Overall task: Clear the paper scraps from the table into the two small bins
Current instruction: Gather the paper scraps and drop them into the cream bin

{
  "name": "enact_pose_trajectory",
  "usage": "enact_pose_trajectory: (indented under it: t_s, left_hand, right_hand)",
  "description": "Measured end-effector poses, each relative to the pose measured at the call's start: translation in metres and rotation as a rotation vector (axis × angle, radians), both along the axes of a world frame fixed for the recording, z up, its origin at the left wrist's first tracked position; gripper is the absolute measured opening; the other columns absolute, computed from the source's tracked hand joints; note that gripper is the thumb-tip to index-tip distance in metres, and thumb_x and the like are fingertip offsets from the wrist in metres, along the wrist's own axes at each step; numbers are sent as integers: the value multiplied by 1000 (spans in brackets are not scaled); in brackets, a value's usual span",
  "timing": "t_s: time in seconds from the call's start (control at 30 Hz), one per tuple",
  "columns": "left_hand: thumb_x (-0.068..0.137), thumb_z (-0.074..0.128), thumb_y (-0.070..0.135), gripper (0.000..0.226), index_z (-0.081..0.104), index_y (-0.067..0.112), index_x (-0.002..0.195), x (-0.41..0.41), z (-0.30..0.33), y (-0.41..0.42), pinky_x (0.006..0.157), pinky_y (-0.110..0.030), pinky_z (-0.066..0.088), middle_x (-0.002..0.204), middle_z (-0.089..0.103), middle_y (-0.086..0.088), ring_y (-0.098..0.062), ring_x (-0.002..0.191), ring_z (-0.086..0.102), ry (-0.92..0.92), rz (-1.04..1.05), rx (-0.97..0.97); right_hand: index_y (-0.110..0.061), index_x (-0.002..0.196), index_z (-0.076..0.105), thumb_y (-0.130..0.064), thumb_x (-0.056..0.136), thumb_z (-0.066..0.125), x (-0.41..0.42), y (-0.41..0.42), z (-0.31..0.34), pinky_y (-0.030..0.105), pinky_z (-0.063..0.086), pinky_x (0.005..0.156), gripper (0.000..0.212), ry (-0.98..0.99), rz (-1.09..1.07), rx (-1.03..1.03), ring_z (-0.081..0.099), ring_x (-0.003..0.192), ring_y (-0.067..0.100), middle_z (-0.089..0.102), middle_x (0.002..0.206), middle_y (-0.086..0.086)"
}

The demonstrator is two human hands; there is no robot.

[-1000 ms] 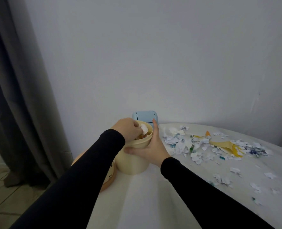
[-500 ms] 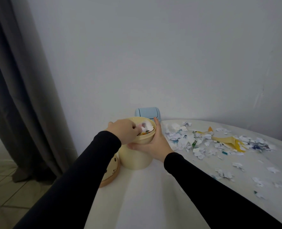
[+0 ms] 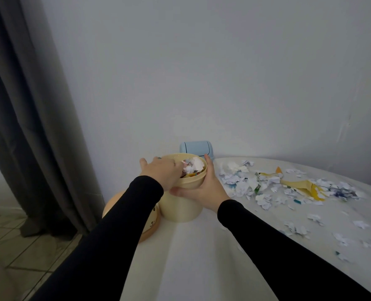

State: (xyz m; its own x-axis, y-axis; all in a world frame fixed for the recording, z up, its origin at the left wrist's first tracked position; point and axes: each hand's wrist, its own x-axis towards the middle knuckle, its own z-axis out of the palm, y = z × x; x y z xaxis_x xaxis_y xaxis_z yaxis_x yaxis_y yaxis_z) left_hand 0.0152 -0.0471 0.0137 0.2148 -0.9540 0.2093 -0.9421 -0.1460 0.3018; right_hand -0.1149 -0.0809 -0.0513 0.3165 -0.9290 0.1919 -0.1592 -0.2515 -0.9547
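A cream round bin (image 3: 181, 208) stands near the table's left edge, filled to the rim with white and coloured paper scraps (image 3: 192, 167). My right hand (image 3: 202, 187) wraps around the bin's upper wall from the right. My left hand (image 3: 161, 172) lies over the rim on the left, fingers pressing down on the scraps inside. A pale blue bin (image 3: 195, 147) with a shut lid stands right behind the cream one, against the wall. Torn paper scraps (image 3: 243, 183) lie in a heap to the right of the bins.
A tan round lid (image 3: 152, 224) lies at the table's left edge, partly under my left arm. A yellow torn piece (image 3: 302, 184) lies among scraps farther right; loose bits (image 3: 297, 229) dot the white tablecloth (image 3: 191, 257). A grey curtain (image 3: 28, 105) hangs at left.
My left hand has flattened from a closed grip over the bin to fingers pushing into the scraps. The view has shifted slightly; my right hand stays on the bin.
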Motion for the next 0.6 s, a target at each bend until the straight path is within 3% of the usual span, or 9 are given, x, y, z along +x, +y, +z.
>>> enact_pose_trajectory:
  t_s: [0.17, 0.23, 0.3, 0.37, 0.47, 0.53, 0.6]
  left_hand:
    - [94, 25, 13, 26, 47, 11, 80, -2, -1, 6, 102, -47, 22, 83, 47, -1, -22, 91, 49, -89, -30, -120]
    - [94, 27, 19, 29, 55, 12, 89, -8, 1, 13, 102, -47, 19, 94, 53, 2, -19, 98, 51, -46, -66, -196]
    - [95, 32, 22, 34, 59, 16, 113, -21, -2, 23, 102, -43, 13, 121, 53, 4, -16, 114, 48, -1, -116, -274]
    - [95, 36, 26, 37, 56, 22, 126, -39, -11, 34, 101, -39, 10, 136, 47, 6, -13, 122, 44, -14, -171, -398]
    - [90, 42, 32, 37, 59, 23, 122, -78, -38, 54, 95, -32, 15, 129, 52, 6, -13, 121, 44, 22, -287, -576]
    - [92, 43, 35, 41, 51, 23, 130, -106, -60, 66, 96, -30, 19, 136, 46, 2, -16, 127, 39, 92, -287, -474]
    - [94, 37, 47, 59, 30, 19, 146, -133, -84, 74, 108, -38, 16, 153, 24, -6, -21, 140, 21, 219, -220, -143]
  right_hand:
    - [-36, 148, -10, -25, 54, 92, 0, 1, 4, 24, 33, 104, 139, -3, 10, 42, 44, 126, 5, 38, 144, -10]
    - [-31, 148, -15, -27, 55, 92, -5, 9, 10, 25, 31, 107, 142, 63, 17, 37, 36, 133, 7, 31, 150, -9]
    - [-27, 149, -15, -32, 55, 91, -15, 19, 14, 24, 27, 105, 141, 184, 0, 12, 27, 139, 10, 23, 152, -9]
    - [-25, 152, -4, -37, 59, 88, -29, 27, 10, 27, 26, 108, 131, 351, -46, -56, 20, 143, 14, 19, 153, -6]
    - [-27, 144, 33, -39, 75, 71, -59, 41, -6, 40, 29, 112, 81, 631, -177, -240, 23, 142, 17, 23, 153, -1]
    - [-31, 139, 41, -30, 85, 59, -83, 54, -14, 44, 26, 112, 57, 745, -275, -279, 21, 142, 16, 23, 154, -3]
    - [-30, 142, 37, -23, 90, 50, -110, 67, -24, 48, 22, 112, 54, 831, -379, -233, 15, 144, 19, 19, 155, -2]
